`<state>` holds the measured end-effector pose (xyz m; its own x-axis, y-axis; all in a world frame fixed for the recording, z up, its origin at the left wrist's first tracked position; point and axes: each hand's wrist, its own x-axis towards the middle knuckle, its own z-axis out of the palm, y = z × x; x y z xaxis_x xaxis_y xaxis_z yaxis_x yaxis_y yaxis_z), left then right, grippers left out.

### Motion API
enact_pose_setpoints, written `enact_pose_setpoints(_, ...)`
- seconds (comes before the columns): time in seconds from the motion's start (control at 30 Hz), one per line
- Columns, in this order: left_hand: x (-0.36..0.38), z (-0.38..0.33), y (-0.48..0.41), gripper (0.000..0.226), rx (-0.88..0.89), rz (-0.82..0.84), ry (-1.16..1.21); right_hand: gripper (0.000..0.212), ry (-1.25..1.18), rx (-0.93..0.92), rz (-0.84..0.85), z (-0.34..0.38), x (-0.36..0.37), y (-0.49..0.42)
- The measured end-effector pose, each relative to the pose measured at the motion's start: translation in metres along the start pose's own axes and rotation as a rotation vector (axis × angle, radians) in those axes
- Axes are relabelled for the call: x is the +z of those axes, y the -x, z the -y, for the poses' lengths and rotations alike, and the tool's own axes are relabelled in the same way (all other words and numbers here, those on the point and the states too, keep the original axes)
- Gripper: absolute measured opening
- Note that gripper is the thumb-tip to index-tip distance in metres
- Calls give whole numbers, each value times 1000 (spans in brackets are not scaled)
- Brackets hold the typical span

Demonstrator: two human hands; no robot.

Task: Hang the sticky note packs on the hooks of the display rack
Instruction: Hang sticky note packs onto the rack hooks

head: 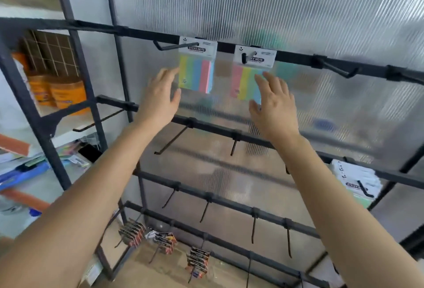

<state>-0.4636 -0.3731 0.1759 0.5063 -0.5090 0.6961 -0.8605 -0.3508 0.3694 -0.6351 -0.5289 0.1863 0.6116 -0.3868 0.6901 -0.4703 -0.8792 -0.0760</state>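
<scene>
Head view, both hands up in front of the display rack (213,127). Two sticky note packs are on the top rail (137,32), upper centre of the frame. The left pack (196,71) has its header card threaded on a long hook (176,46); the right pack (249,79) sits on the neighbouring hook (248,56). Both hang upright, long axis vertical, header up, colour strips down, faces toward me. My left hand (160,98) is open with the fingers spread and straight, holding nothing. It sits lower left of the left pack, fingertips just beside the pack's left edge; motion blur stops me telling whether they touch. My right hand (274,104) is likewise open and empty. Its fingers overlap the lower right corner of the right pack in the picture, and contact cannot be confirmed there either. Each hand is nearest its own pack: the pack lies up and to the right of the left hand, up and slightly left of the right hand. Judgement: these two packs look hung. The relation that matters next is the empty hook (339,71) further right on the same rail, clearly nearer my right hand. A stack of packs (358,180) sits at mid right of the frame, below that hook and also on the right hand's side.
</scene>
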Motion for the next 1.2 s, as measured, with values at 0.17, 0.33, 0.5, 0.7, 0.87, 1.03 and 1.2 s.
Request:
enact_pose_setpoints(0.17, 8, 9, -59, 43, 23, -24, -80, 53, 120, 20, -92, -9, 3, -45)
enact_pose_setpoints(0.33, 22, 16, -98, 46, 115, -11, -45, 46, 186, 15, -143, -22, 12, -71)
enact_pose_setpoints(0.5, 31, 22, -109, 40, 196, -92, 6, 30, 187, -68, -362, -25, 14, -78)
enact_pose_setpoints(0.7, 29, 20, -110, 23, 254, -241, -61, 19, 167, -85, -454, -21, 13, -81)
enact_pose_setpoints(0.87, 20, 15, -122, 20, 212, -174, -44, 13, 199, 5, -317, -20, 4, -92)
enact_pose_setpoints(1.03, 14, 11, -126, 21, 123, -69, -24, 22, 196, 43, -193, -20, -4, -102)
enact_pose_setpoints(1.2, 5, 22, -113, 14, 119, -86, 93, 18, 139, 18, -223, -9, -15, -88)
